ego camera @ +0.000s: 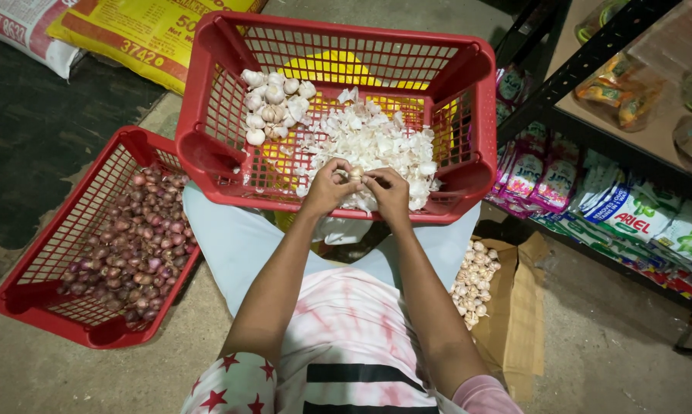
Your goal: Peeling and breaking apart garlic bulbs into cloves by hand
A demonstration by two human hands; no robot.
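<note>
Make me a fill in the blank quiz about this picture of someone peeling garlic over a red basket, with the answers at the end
1. Both hands, left hand and right hand, hold one garlic bulb over the ____ basket.
2. The cleaned garlic bulbs sit in that basket's far ____ corner.
3. The basket on the floor holds reddish ____.
4. Unpeeled garlic lies on a ____ bag.

Missing words: red; left; shallots; brown paper
</note>
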